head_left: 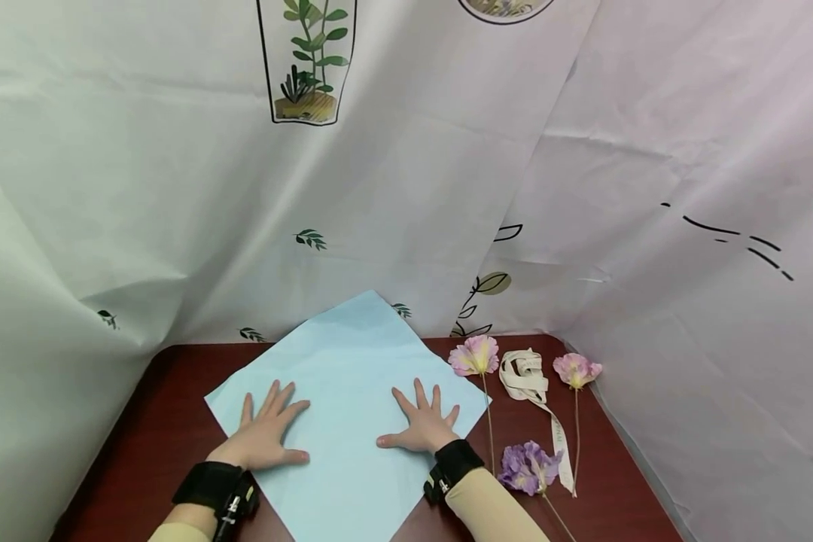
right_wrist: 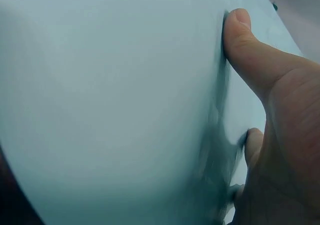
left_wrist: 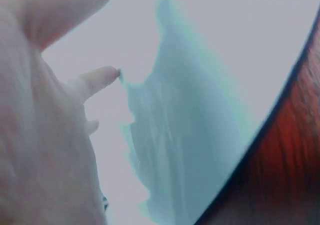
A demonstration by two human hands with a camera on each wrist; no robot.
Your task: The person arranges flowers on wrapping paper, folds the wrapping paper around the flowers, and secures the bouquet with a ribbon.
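Observation:
A light blue square sheet [head_left: 342, 376], paper or thin wrap, lies with one corner toward the back curtain and its near corner cut off by the frame's bottom. On its left part my left hand [head_left: 264, 433] rests with the fingers spread. My right hand [head_left: 423, 421] touches the right part, its fingers spread as well. Close up in the left wrist view, the left hand [left_wrist: 55, 100] is over the pale, overexposed sheet [left_wrist: 185, 125]. In the right wrist view, the right thumb [right_wrist: 242, 40] meets the sheet's surface [right_wrist: 115, 100]. Neither hand holds anything.
Right of the sheet on the dark red table [head_left: 623, 467] lie a pink-yellow flower [head_left: 476, 355], a pink flower [head_left: 577, 369] and a purple flower [head_left: 530, 468], all with stems. A cream ribbon [head_left: 525, 376] lies among them. White printed curtains [head_left: 406, 188] enclose the table.

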